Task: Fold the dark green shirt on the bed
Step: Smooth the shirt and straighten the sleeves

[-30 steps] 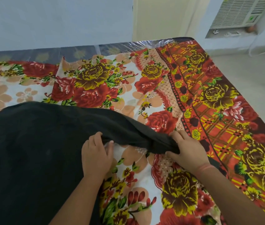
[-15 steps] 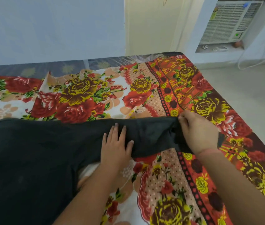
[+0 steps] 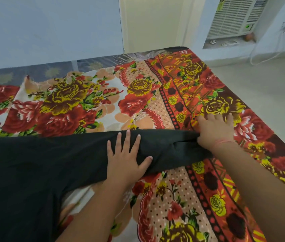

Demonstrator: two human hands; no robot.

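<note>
The dark green shirt (image 3: 33, 172) lies spread over the left and near part of the bed with its floral sheet (image 3: 85, 102). One sleeve (image 3: 169, 145) stretches out to the right across the sheet. My left hand (image 3: 124, 161) rests flat on the sleeve near where it meets the body, fingers straight and spread. My right hand (image 3: 215, 131) lies at the sleeve's far end, its heel on the cloth and its straight fingers spread on the sheet beyond it. The rest of the shirt runs out of view at the left and bottom.
The bed's right edge (image 3: 278, 137) drops to a pale floor (image 3: 260, 81). A wall stands right behind the bed's far edge. A window air conditioner (image 3: 234, 16) sits at the upper right, with a cable (image 3: 264, 60) trailing on the floor.
The bunched sleeve has been drawn out to the right and laid flat. My left hand moved onto it and spread out. My right hand released its grip and flattened at the sleeve's end.
</note>
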